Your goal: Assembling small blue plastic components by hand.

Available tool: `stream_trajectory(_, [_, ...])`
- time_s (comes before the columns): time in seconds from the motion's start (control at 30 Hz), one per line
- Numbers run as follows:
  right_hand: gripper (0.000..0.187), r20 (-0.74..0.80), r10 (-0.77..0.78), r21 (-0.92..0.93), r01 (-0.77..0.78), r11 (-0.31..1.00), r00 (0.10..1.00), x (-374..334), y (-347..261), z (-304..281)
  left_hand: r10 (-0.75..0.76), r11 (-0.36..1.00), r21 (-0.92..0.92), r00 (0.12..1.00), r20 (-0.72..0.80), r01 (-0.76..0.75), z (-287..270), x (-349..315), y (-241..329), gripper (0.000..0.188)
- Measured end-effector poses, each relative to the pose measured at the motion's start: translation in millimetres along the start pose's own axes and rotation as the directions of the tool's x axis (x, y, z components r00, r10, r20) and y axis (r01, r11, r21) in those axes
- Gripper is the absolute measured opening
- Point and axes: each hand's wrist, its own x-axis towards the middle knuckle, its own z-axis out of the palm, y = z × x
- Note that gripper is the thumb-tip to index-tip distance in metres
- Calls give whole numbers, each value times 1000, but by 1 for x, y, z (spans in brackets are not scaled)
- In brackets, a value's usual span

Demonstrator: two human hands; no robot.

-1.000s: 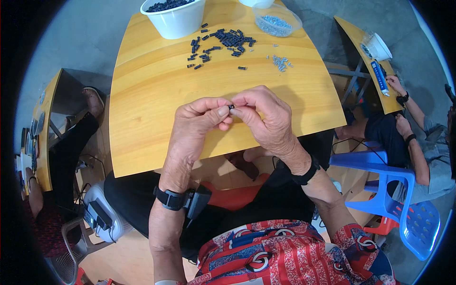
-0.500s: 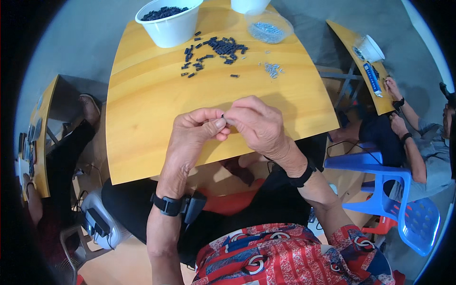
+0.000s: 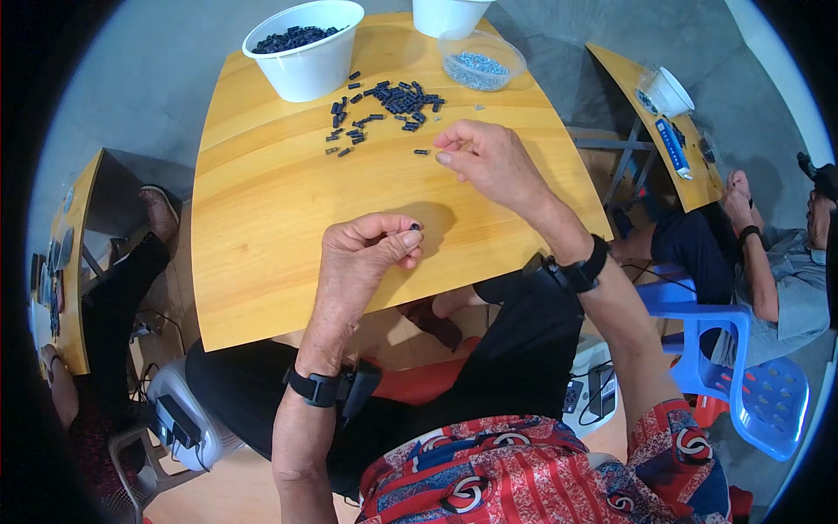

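My left hand [image 3: 371,253] is closed, pinching a small black cylindrical piece [image 3: 415,228] between thumb and fingertips above the near half of the table. Farther out on the right, my right hand [image 3: 493,162] reaches over the table with thumb and forefinger apart and nothing visible between them. It covers the spot where a small heap of tiny silver pieces lay. One loose black piece [image 3: 421,152] lies just left of its fingertips. Beyond it spreads a pile of similar black pieces [image 3: 406,100].
At the wooden table's [image 3: 262,227] far side stand a white tub [image 3: 310,65] of black pieces, another white tub [image 3: 447,17] and a clear bowl [image 3: 480,74] of silver pieces. Other people sit at side tables; a blue plastic chair [image 3: 751,384] stands right.
My right hand has left my left hand and moved forward and right, over the silver pieces. My left hand still grips the black piece near the same spot. The view has shifted slightly.
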Motion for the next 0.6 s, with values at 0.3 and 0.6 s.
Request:
stream_trajectory(0.3, [13, -120, -21, -216, -6, 976, 992, 28, 40, -21, 13, 997, 74, 1000, -7, -13, -1, 0, -2, 10])
stream_trajectory(0.6, [10, -99, -168, -527, 91, 845, 981, 42, 49, -15, 12, 995, 96, 1000, -16, -11, -3, 1, -5, 11])
